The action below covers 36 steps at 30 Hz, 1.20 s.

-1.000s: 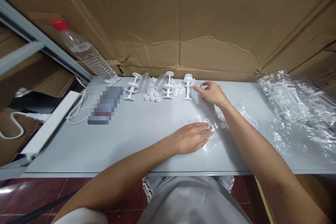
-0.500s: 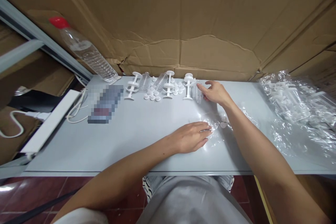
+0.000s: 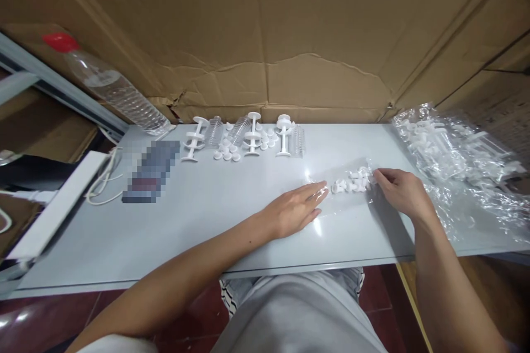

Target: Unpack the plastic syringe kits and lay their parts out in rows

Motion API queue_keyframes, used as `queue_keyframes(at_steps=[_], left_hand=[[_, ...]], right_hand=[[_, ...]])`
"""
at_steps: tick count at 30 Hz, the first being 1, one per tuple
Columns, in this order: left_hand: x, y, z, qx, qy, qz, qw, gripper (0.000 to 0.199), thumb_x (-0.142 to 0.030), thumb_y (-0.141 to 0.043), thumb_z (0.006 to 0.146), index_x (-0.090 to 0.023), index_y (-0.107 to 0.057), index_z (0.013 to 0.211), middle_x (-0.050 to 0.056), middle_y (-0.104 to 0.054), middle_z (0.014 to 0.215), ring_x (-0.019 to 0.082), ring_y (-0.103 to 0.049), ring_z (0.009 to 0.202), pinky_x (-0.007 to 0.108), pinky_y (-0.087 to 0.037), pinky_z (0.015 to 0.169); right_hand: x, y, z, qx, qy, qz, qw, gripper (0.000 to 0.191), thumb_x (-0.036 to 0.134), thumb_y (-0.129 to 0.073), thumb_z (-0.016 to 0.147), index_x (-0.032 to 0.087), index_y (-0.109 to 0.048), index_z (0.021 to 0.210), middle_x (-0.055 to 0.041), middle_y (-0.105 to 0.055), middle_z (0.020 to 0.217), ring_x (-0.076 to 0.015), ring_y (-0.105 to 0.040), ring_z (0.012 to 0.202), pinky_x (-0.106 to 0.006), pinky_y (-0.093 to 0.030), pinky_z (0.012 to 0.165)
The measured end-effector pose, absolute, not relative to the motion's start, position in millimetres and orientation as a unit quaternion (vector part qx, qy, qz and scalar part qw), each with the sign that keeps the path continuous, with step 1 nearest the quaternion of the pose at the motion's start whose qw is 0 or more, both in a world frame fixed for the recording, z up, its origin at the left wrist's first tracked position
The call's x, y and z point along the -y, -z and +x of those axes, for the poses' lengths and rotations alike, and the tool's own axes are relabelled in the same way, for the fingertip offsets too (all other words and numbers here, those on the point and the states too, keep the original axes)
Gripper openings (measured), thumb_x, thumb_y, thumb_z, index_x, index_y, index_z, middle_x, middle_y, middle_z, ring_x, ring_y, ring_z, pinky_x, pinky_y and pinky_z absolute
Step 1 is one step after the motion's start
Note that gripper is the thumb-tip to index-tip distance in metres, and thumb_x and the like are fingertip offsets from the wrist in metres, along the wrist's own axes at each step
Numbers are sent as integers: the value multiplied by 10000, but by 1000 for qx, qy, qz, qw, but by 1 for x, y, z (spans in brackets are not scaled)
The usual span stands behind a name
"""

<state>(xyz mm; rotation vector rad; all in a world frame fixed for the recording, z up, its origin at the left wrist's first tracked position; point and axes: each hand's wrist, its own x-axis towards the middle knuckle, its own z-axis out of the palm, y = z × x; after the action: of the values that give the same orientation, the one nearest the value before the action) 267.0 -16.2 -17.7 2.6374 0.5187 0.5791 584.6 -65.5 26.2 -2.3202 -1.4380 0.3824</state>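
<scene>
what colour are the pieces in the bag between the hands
White pieces, clearest in the head view.

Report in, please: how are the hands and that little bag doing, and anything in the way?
Left hand at left end of clear bag; right hand at its right end. Small white parts inside. Nothing seen blocking either hand.

Pixelated obj. — can't ID.

Red-capped bottle near brown cardboard
</scene>
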Motion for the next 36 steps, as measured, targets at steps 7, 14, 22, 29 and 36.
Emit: queue_keyframes(at_steps=[7,14,22,29,36], left_hand=[[13,11,264,-190,-203,924,261,475,-243,-425,1120,-258,-442,1595,95,-513,1651,212,-559,1477,405,-518,1205],[6,15,256,-260,-294,862,322,489,-374,-582,1070,-252,-549,1542,104,-679,1485,265,-702,1310,462,-579,1131],[1,19,263,-339,-294,827,339,339,-340,-681,1006,-244,-744,1324,70,-769,1289,178,-777,876,337,-653,887],[4,-10,245,-298,-153,919,209,259,-188,-594,1013,-214,-773,1198,91,-759,1170,238,-747,1046,359,-606,906],[-56,-90,239,-379,-198,865,261,227,-345,-693,955,-233,-816,1109,55,-807,1079,207,-746,903,354,-584,874]], right_hand=[[58,-35,570,443,-266,-763,388,410,595,-716,853,215,-760,999,-56,-738,803,-211,-689,674,-317,-522,558],[54,-68,568,474,-269,-691,475,381,575,-786,849,215,-722,956,-71,-759,1045,-229,-773,819,-315,-616,609],[54,-50,570,459,-261,-719,452,402,583,-783,827,200,-713,930,-79,-745,924,-232,-753,793,-309,-589,592],[50,-18,569,457,-206,-787,359,279,470,-651,898,202,-704,959,-43,-737,750,-177,-657,599,-311,-492,595],[45,-26,564,521,-105,-808,255,429,466,-569,948,173,-738,1213,-132,-793,1062,-258,-711,819,-417,-524,814]])
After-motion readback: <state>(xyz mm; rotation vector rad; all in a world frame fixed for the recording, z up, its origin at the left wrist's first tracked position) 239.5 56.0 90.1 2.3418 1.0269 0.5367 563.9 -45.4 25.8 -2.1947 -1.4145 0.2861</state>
